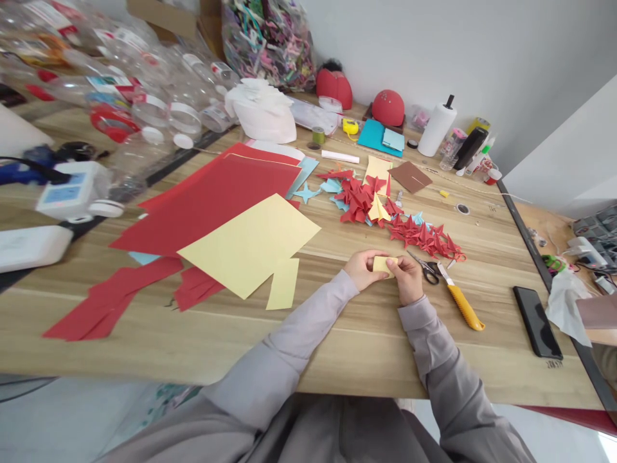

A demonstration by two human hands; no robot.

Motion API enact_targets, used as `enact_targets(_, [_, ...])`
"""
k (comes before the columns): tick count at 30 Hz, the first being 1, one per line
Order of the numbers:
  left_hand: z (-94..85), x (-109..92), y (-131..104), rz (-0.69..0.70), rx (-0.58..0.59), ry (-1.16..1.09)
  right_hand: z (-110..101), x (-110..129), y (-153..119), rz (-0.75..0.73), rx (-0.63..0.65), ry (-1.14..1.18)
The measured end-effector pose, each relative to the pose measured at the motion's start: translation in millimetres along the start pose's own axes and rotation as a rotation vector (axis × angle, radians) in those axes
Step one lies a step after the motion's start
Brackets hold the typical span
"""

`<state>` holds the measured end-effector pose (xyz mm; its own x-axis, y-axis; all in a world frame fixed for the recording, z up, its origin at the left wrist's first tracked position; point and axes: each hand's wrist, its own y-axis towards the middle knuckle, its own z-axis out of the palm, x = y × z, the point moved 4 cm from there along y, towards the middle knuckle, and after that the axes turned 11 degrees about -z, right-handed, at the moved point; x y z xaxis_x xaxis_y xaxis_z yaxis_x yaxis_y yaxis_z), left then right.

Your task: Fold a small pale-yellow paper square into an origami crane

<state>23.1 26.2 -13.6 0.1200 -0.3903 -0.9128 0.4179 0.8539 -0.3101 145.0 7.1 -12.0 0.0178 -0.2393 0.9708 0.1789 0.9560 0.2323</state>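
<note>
Well, from the left, clear plastic bottles [154,112] crowd the far corner, with a white device [68,191] showing a blue display in front of them. Next along the counter [193,350] come red strips [108,299], fanned over one another near my edge, then big red sheets [212,199] lying in a stack. A large yellow sheet [250,247] lies partly on top of those, and a yellow strip [283,284] sits at its lower right edge. A light blue star [307,193] lies to the right of the red stack. In front of me, my left hand [360,270] pinches the left end of a small yellow piece [380,265], held just above the wood, below a heap of red folded shapes [357,200]. My right hand [409,278] grips the other end, thumb pressed on its face; my fingers cover much of it, so it's perhaps folded. Just right of that hand lie scissors [430,274] with black handles, then a yellow-handled cutter [466,307], slanting toward me. Farther right, a black phone [537,321] lies flat near the counter's edge.
</note>
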Motion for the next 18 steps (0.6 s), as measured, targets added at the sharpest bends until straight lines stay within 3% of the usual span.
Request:
enact_targets(11, [0.1,4,2,0.036,-0.024,-0.012,-2,2,1,-0.028,-0.01,-0.036])
enact_targets(18, [-12.9,-6,2,0.09,-0.176,-0.069,-2,3,2,-0.03,-0.055,0.015])
